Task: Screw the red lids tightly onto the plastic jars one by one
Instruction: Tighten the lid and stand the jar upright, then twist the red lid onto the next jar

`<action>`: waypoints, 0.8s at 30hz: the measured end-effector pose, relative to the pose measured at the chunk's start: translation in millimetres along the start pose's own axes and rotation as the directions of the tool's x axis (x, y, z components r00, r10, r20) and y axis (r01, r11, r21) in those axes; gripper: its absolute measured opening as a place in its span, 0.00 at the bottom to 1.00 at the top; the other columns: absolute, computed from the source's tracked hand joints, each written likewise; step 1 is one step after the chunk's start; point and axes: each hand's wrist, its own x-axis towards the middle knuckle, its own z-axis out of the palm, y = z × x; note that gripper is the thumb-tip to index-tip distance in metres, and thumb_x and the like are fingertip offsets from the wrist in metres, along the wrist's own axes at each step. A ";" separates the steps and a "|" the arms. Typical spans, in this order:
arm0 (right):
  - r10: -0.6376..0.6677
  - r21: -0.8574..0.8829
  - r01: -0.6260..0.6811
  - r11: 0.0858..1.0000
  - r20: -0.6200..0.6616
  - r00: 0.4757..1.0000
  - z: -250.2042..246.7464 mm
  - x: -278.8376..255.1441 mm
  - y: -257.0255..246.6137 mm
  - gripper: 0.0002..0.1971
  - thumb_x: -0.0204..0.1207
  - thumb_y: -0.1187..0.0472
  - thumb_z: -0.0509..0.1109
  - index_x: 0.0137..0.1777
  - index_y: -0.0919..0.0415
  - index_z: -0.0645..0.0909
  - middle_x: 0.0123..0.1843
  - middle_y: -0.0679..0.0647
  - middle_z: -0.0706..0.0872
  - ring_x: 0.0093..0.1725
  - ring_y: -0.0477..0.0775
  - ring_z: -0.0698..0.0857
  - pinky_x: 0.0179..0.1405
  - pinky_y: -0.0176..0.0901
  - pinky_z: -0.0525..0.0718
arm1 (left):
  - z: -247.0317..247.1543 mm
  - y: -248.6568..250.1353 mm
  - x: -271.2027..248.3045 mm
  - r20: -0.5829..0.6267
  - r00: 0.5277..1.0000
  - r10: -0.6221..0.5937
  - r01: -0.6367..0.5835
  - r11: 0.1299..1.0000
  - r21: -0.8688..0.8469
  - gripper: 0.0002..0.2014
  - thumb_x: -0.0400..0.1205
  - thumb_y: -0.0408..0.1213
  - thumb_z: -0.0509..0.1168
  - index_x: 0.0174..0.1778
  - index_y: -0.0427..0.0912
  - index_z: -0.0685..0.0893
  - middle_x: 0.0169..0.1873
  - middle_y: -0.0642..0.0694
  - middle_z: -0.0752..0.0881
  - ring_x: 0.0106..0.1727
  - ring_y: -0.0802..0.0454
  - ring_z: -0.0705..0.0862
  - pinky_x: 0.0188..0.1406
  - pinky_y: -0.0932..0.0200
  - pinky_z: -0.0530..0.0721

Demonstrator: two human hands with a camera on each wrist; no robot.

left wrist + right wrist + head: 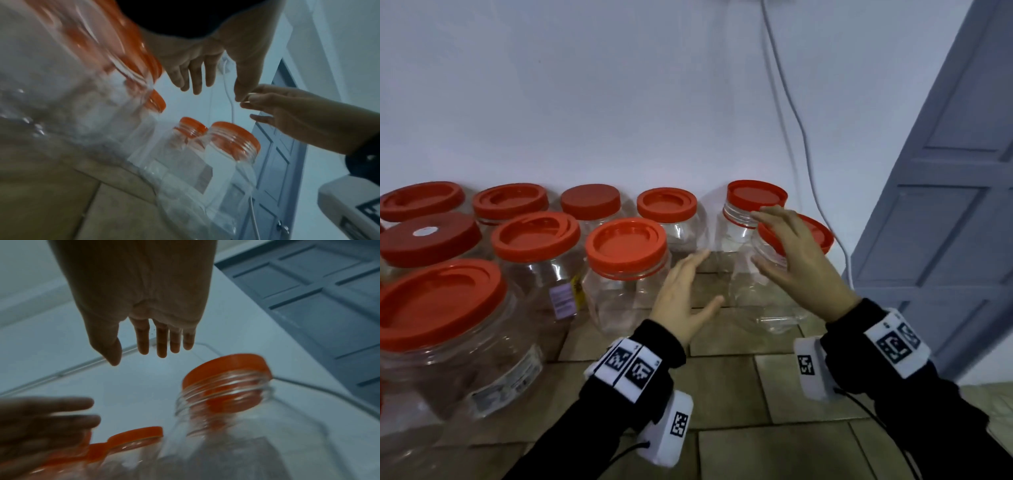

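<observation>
A clear plastic jar (763, 298) stands on the tiled floor at the front right, and a red lid (816, 236) lies tilted on its mouth. My right hand (760, 238) hovers just in front of that lid with fingers spread, holding nothing. My left hand (710, 278) is open with straight fingers, left of this jar and apart from it. Behind stands another jar (732, 233) whose red lid (756, 193) sits high, with bare threads showing below it. The right wrist view shows my right hand (137, 358) above the front jar's lid (226, 368).
Several more clear jars with red lids (626, 246) crowd the floor to the left, up to the white wall. A white cable (801, 137) hangs down the wall. A grey-blue door (945, 205) stands at the right. Bare tiles (739, 394) lie in front of me.
</observation>
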 end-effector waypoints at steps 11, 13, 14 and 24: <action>0.147 -0.146 -0.128 0.981 0.122 0.982 -26.3 -27.9 94.0 0.31 0.72 0.56 0.73 0.74 0.55 0.67 0.74 0.56 0.71 0.74 0.58 0.70 0.71 0.64 0.71 | 90.4 -0.2 50.3 0.260 0.892 -0.369 0.405 0.908 -0.102 0.65 0.60 0.47 0.80 0.77 0.51 0.32 0.80 0.42 0.38 0.80 0.46 0.43 0.78 0.42 0.53; 0.063 -0.126 -0.054 0.991 0.073 0.995 -23.1 -29.0 92.1 0.27 0.70 0.61 0.75 0.69 0.57 0.72 0.69 0.56 0.76 0.69 0.58 0.75 0.66 0.62 0.76 | 102.0 0.9 52.3 0.225 0.891 -0.394 0.438 0.877 -0.197 0.65 0.61 0.42 0.81 0.77 0.49 0.32 0.80 0.42 0.39 0.80 0.46 0.45 0.78 0.46 0.55; 0.022 -0.126 -0.016 0.992 0.045 0.999 -22.7 -28.6 90.3 0.25 0.69 0.64 0.76 0.66 0.58 0.74 0.66 0.57 0.77 0.66 0.58 0.77 0.64 0.59 0.78 | 106.0 2.7 53.4 0.199 0.889 -0.413 0.453 0.856 -0.249 0.64 0.62 0.38 0.80 0.77 0.49 0.33 0.80 0.43 0.42 0.80 0.46 0.47 0.78 0.47 0.56; 0.191 0.412 -0.068 0.909 -0.266 0.945 -43.9 -22.9 50.6 0.11 0.74 0.58 0.68 0.54 0.44 0.75 0.51 0.45 0.83 0.51 0.43 0.82 0.51 0.36 0.81 | 78.8 4.3 21.8 0.165 0.924 -0.346 0.382 0.786 -0.487 0.56 0.63 0.26 0.78 0.79 0.49 0.47 0.78 0.50 0.56 0.71 0.62 0.56 0.57 0.82 0.67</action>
